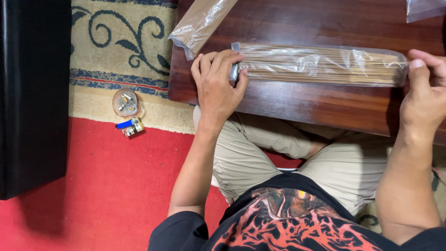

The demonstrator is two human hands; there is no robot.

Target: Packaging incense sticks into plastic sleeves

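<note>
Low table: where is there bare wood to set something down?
The low wooden table is bare along its near edge, below the clear bag of thin sticks, between the left hand and right hand. Also bare beyond the bag, right of the second bag. The bag's ends are crowded by hands.

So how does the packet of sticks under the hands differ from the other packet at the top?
The packet under the hands lies flat along the table, fully in view; the top packet sits slanted and runs out of frame. The left hand and right hand touch the first; nothing touches the other. Both hold thin tan sticks in clear plastic.
</note>
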